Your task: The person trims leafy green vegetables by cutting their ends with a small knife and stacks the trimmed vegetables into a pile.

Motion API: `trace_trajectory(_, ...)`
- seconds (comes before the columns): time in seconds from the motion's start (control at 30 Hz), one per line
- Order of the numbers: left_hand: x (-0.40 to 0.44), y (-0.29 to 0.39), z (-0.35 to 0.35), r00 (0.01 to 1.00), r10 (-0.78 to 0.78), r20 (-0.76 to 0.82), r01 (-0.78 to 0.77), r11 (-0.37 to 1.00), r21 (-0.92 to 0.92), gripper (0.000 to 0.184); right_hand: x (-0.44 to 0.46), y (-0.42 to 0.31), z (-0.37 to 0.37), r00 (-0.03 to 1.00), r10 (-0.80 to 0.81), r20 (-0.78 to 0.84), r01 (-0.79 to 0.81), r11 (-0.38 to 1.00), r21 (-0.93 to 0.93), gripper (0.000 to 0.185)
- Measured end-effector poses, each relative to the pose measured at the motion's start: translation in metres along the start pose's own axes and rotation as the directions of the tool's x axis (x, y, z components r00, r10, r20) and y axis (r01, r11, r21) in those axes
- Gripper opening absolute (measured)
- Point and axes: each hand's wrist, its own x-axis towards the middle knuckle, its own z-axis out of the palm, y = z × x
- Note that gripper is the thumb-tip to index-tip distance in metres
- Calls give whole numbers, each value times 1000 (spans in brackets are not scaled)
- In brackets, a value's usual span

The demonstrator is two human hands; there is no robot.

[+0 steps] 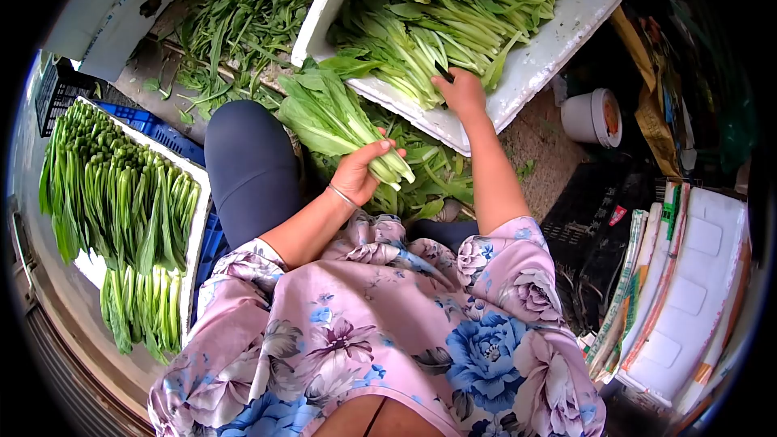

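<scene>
My left hand (362,170) is closed round the pale stems of a bunch of leafy greens (328,113), whose leaves point up and to the left. My right hand (461,91) reaches over the near edge of a white foam box (530,73) and grips a small black-handled tool (443,71); its blade is hidden. Just beyond that hand, many long leafy greens (453,16) lie in the box, stems toward me.
Loose leaves (247,20) cover the ground at the upper left and between my legs. Bundled green stems (121,186) fill a white box at left, beside a blue crate (162,129). On the right are a white bucket (592,117), black crate (595,202) and stacked foam boxes (688,291).
</scene>
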Motion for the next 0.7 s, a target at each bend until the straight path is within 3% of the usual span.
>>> trace_trajectory(0.1, 1, 0, 1, 1000, -1, 3, 1, 1000, -1, 29, 4, -11, -32, 995, 6, 100, -20, 990, 138, 38)
trace_trajectory(0.13, 0, 0, 1, 1000, -6, 3, 6, 1000, -6, 29, 1, -17, -44, 974, 101, 205, -175, 905, 388, 35)
trace_trajectory(0.17, 0, 0, 1, 1000, -9, 2, 9, 1000, -4, 29, -3, -24, -56, 932, 161, 326, -333, 736, 589, 33)
trace_trajectory(0.2, 0, 0, 1, 1000, -7, 0, 7, 1000, -2, 29, -13, -33, -68, 932, 151, 331, -352, 605, 715, 28)
trace_trajectory(0.23, 0, 0, 1, 1000, -5, -3, 5, 1000, -1, 29, -19, -34, -74, 932, 152, 330, -352, 605, 715, 28)
trace_trajectory(0.3, -1, 0, 0, 1000, -3, 3, 3, 1000, -1, 29, -30, -33, -87, 919, 172, 354, -394, 404, 826, 30)
trace_trajectory(0.37, -1, 0, -1, 1000, 4, 8, -3, 1000, -4, 29, -51, -36, -95, 924, 185, 334, -380, 373, 846, 28)
trace_trajectory(0.43, -2, -1, -2, 1000, 7, 5, -7, 1000, 6, 30, -68, -33, -98, 935, 160, 315, -332, 92, 939, 26)
trace_trajectory(0.47, -1, -2, -4, 1000, 7, 3, -7, 1000, 5, 30, -75, -28, -96, 945, 115, 306, -308, -4, 952, 24)
trace_trajectory(0.5, 0, -3, -6, 1000, 5, 3, -5, 1000, 9, 30, -77, -21, -86, 945, 116, 305, -307, -3, 952, 24)
trace_trajectory(0.57, 0, -4, -6, 1000, -4, 9, 4, 1000, 19, 31, -83, -7, -58, 938, 127, 321, -290, -215, 933, 32)
trace_trajectory(0.63, 0, -4, -5, 1000, -6, -20, 6, 999, 39, 32, -86, -7, -40, 849, 328, 414, -452, 46, 891, 30)
trace_trajectory(0.7, -2, -3, -5, 1000, -3, -13, 3, 999, 44, 33, -85, 0, -33, 852, 285, 438, -447, -39, 894, 31)
